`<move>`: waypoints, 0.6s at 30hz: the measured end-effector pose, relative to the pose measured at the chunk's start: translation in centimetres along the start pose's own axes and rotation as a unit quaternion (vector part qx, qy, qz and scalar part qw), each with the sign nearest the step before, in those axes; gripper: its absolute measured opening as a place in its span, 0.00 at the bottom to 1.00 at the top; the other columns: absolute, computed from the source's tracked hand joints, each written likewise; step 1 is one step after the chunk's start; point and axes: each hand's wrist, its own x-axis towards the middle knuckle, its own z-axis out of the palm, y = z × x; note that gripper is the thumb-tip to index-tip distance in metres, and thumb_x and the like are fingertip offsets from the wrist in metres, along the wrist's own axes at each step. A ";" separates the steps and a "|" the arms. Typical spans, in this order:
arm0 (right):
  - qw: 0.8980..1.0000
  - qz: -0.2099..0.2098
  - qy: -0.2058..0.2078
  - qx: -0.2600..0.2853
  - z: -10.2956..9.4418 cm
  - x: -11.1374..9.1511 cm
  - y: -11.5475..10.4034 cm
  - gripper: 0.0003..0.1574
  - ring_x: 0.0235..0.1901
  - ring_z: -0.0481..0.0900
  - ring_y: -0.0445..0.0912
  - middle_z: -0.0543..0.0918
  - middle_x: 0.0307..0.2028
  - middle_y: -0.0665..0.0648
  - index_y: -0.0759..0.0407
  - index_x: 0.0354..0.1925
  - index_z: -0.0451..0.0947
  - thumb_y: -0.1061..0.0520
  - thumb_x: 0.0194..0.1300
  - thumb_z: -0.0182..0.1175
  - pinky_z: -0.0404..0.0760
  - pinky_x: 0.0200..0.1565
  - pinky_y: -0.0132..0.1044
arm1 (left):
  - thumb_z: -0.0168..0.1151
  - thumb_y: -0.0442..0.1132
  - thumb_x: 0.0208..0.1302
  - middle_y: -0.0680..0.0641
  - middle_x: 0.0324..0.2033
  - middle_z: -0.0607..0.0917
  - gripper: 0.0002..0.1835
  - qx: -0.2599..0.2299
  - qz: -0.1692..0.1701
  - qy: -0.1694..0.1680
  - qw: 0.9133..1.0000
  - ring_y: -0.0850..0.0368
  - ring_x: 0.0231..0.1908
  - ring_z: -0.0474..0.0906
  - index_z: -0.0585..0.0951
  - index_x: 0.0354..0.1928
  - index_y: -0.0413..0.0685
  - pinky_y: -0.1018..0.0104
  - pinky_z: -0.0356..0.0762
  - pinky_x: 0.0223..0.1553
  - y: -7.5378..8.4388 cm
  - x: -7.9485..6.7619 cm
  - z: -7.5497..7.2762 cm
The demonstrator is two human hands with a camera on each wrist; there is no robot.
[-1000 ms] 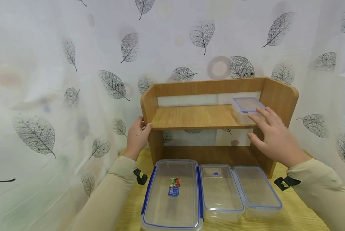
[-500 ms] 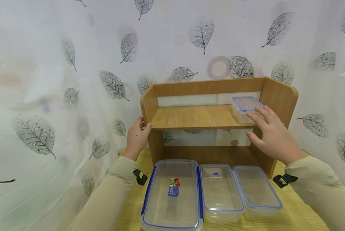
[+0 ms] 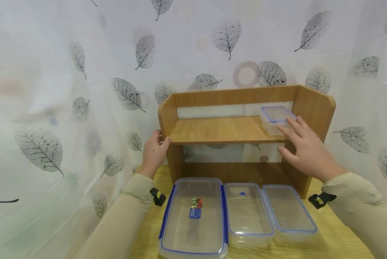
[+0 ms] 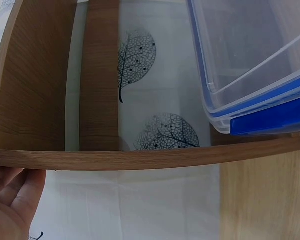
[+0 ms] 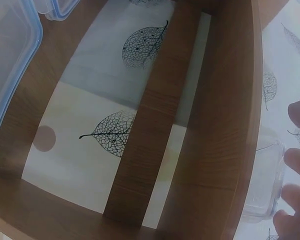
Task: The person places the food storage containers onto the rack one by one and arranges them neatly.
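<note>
In the head view, a small clear food container (image 3: 277, 117) with a blue-rimmed lid sits at the right end of the upper board of a wooden desktop shelf (image 3: 216, 130). My right hand (image 3: 305, 153) is at its front, fingers spread and fairly straight, fingertips right at the container's front side and lid edge. The right wrist view shows the fingers (image 5: 296, 192) beside the clear container (image 5: 262, 182), beyond the board's edge. At the shelf's left side panel, my left hand (image 3: 153, 154) grips the edge, thumb toward the front and the other fingers on the outer face.
On the table (image 3: 336, 219) before the shelf stand a large clear container (image 3: 193, 233) with blue side clips, a middle container (image 3: 250, 216) and a narrower one (image 3: 290, 212), side by side. They stand in front of the lower compartment (image 3: 232, 172). A leaf-print curtain (image 3: 193, 43) hangs behind.
The small container has slid slightly back on the upper board, with my right hand following it. My left hand has stayed on the side panel.
</note>
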 end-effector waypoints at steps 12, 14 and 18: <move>0.992 0.081 -0.008 0.098 -1.6 -2.6 -1.4 0.42 0.72 0.52 0.73 0.56 0.75 0.70 0.54 0.77 0.61 0.51 0.70 0.62 0.53 0.64 0.77 | 0.56 0.50 0.74 0.38 0.63 0.79 0.23 -0.002 -0.001 0.003 1.000 0.40 0.59 0.78 0.74 0.65 0.48 0.46 0.79 0.57 0.1 0.0 0.1; 0.988 0.103 -0.029 0.114 -1.6 -3.2 -1.5 0.42 0.70 0.53 0.74 0.56 0.74 0.71 0.55 0.78 0.58 0.49 0.72 0.61 0.55 0.61 0.78 | 0.56 0.51 0.74 0.38 0.63 0.79 0.24 -0.001 -0.002 0.004 1.000 0.40 0.59 0.78 0.74 0.65 0.48 0.46 0.79 0.57 0.1 0.0 0.1; 0.982 0.120 -0.062 0.129 -1.4 -4.2 -1.4 0.43 0.68 0.55 0.74 0.57 0.72 0.74 0.60 0.78 0.54 0.48 0.75 0.58 0.57 0.58 0.78 | 0.56 0.51 0.74 0.38 0.63 0.79 0.23 0.003 -0.002 0.005 1.000 0.40 0.59 0.79 0.74 0.65 0.48 0.46 0.79 0.57 0.2 -0.1 0.0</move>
